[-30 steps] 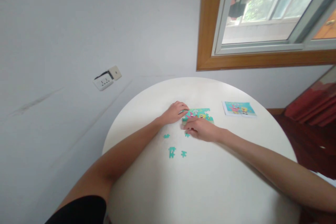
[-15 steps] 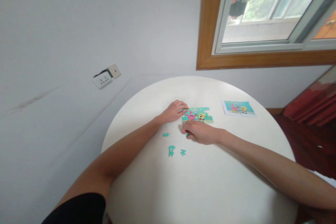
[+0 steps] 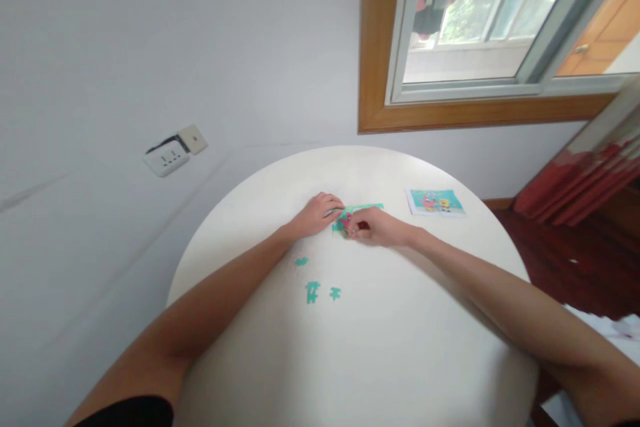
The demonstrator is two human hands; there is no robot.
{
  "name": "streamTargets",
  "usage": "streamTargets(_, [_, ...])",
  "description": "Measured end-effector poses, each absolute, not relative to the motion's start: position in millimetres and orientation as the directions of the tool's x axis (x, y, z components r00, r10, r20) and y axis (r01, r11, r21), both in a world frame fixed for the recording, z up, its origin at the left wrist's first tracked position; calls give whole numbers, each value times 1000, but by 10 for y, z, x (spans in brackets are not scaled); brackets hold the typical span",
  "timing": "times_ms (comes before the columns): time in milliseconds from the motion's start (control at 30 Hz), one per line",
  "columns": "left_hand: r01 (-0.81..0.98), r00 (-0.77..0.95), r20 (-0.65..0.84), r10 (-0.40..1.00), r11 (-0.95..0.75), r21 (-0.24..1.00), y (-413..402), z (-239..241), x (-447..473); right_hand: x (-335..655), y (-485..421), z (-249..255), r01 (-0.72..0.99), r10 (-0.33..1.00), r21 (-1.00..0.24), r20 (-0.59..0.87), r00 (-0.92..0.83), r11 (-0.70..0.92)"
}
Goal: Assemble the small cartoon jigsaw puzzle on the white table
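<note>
Puzzle (image 3: 357, 208) lies flat on the white table (image 3: 380, 340) ahead of you, partly covered, with a strip of its far edge and a pink figure showing. Your left hand (image 3: 317, 215) rests at its left edge, fingertips touching it and thumb set apart; you cannot tell whether they grip it. Your right hand (image 3: 373, 225) is over its right part, fingers curled and drawn together beside the pink figure; whether they pinch a piece is hidden. Nearer to you lie green bits: a lone piece (image 3: 301, 261), a cluster (image 3: 313, 292) closer in, and another piece (image 3: 335, 293) just right of that. Beyond your right hand, a picture card (image 3: 437, 202) lies near the table's far right rim. Behind are a socket (image 3: 167, 157) and a window (image 3: 465, 20).
</note>
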State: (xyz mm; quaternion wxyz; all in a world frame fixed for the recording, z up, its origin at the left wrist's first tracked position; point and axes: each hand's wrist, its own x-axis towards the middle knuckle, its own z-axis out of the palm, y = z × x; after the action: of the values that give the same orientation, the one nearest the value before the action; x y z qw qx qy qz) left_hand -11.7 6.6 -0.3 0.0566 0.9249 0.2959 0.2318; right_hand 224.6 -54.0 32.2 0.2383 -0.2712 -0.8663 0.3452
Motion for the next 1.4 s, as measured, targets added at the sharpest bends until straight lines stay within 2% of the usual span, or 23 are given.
streamTargets(133, [520,722,393,570,-821,234,77,7,-124,2551,-190,298,292,866,-861,278,-416,417])
streamTargets(267, [526,721,387,575,-818,235,85,-1,-134,2786,6,241,271,947,-928,184,-263,256])
streamTargets(433, [530,717,386,581,-813,240,82,-3,-134,2849,33,154,323,951,-924,107,-290,203])
streamTargets(633, [529,721,380,579,-815,238,73,18,-128,2836,27,149,369,962,-909,105,-251,195])
streamTargets(1067, [532,720,379,581,-813,237,115,-36,-146,2832,33,171,303,978,-947,41,-205,104])
streamTargets(1400, [526,719,378,584,-812,253,99,-14,-143,2805,-13,207,310,978,-946,31,-208,96])
